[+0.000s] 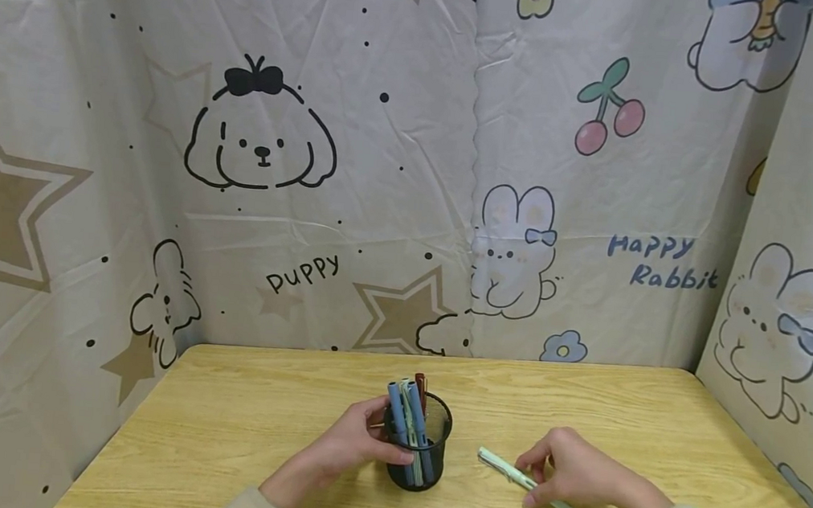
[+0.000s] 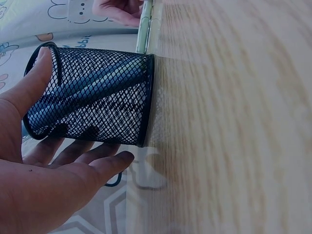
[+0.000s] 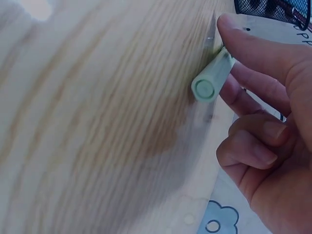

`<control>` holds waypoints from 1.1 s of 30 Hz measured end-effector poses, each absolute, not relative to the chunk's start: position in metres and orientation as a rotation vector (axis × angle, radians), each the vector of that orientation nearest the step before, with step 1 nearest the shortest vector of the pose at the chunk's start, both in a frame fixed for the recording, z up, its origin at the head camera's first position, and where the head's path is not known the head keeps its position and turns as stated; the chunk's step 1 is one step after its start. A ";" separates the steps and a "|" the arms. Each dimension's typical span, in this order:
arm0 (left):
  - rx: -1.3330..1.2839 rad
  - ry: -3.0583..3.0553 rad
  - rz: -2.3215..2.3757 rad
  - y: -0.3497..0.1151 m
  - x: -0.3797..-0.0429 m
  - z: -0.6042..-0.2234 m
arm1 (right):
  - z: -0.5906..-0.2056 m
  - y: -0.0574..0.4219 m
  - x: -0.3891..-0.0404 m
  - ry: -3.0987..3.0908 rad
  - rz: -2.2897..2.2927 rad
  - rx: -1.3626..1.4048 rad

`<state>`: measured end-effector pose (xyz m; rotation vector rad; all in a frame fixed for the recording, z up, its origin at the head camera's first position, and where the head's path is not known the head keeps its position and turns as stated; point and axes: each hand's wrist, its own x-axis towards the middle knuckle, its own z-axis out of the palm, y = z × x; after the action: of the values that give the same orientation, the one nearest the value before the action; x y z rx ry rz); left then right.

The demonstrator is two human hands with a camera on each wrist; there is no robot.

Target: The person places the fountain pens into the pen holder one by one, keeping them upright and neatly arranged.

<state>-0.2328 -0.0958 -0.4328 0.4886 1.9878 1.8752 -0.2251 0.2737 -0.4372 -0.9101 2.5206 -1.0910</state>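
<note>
A black mesh pen holder [image 1: 436,454] stands upright on the table with several pens in it: blue ones [image 1: 396,410], a pale green one and a dark red one [image 1: 420,388]. My left hand [image 1: 353,447] holds it from the left; in the left wrist view the thumb [image 2: 36,78] lies at the rim and the fingers pass behind the mesh wall. To its right a light green pen [image 1: 500,461] lies slantwise on the table. My right hand [image 1: 572,470] pinches this pen near its middle, thumb on the near side; the right wrist view shows its round end [image 3: 205,88].
The wooden table [image 1: 256,402] ends at a pale printed curtain [image 1: 382,203] behind it. More printed cloth [image 1: 794,304] hangs along the right side and along the left.
</note>
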 end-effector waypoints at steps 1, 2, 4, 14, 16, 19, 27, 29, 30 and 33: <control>0.488 1.987 1.876 -0.096 -0.233 -0.433 | -0.437 0.273 -0.224 2.531 -1.079 -0.909; 0.488 1.987 1.877 -0.096 -0.233 -0.433 | -0.436 0.271 -0.224 2.541 -1.069 -0.905; 0.488 1.987 1.879 -0.096 -0.233 -0.433 | -0.435 0.269 -0.223 2.559 -1.048 -0.909; 0.492 1.984 1.882 -0.096 -0.231 -0.433 | -0.435 0.265 -0.222 2.622 -0.961 -0.961; 0.495 1.981 1.885 -0.096 -0.231 -0.433 | -0.435 0.265 -0.222 2.629 -0.956 -0.957; 0.497 1.981 1.884 -0.096 -0.231 -0.433 | -0.434 0.265 -0.222 2.647 -0.936 -0.957; 0.492 1.986 1.876 -0.096 -0.232 -0.433 | -0.434 0.266 -0.220 2.699 -0.864 -1.003; 0.494 1.986 1.875 -0.096 -0.232 -0.433 | -0.434 0.266 -0.220 2.708 -0.846 -1.012; 0.497 1.986 1.875 -0.096 -0.232 -0.433 | -0.434 0.266 -0.220 2.710 -0.840 -1.018; 0.505 1.981 1.878 -0.096 -0.232 -0.433 | -0.433 0.267 -0.220 2.710 -0.834 -1.014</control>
<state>-0.2325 -0.0961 -0.4331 0.5048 1.9815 1.8775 -0.2203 0.2669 -0.4335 -1.0145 2.7096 -0.8343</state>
